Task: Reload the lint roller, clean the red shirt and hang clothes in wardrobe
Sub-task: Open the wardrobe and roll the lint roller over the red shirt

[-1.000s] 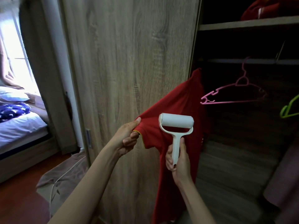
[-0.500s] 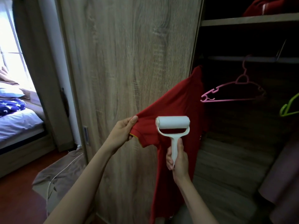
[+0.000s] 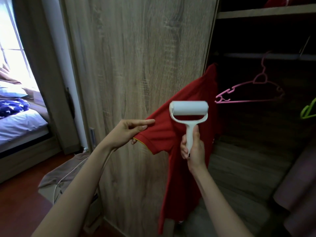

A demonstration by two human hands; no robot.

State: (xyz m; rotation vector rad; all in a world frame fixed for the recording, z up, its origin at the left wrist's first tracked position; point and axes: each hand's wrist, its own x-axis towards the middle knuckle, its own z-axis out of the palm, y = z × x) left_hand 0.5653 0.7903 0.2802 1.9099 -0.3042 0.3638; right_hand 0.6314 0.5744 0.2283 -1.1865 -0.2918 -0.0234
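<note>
A red shirt point(image 3: 172, 168) hangs at the edge of the open wardrobe, its top near the rail. My left hand point(image 3: 126, 132) pinches the sleeve hem and pulls the sleeve out to the left. My right hand point(image 3: 194, 147) grips the white handle of the lint roller point(image 3: 189, 108), which stands upright. Its white roll lies against the shoulder part of the sleeve.
The wooden wardrobe door point(image 3: 136, 65) stands behind the sleeve. Inside the wardrobe hang a pink hanger point(image 3: 248, 93) and a green hanger point(image 3: 308, 112) on a rail point(image 3: 273, 56), with dark clothing point(image 3: 301, 185) at the right. A bed point(image 3: 17, 122) and brown cloth point(image 3: 59, 178) lie at the left.
The roller has slid up the sleeve toward the shoulder. My left hand keeps the sleeve hem, its fingers now stretched out straighter along the cloth.
</note>
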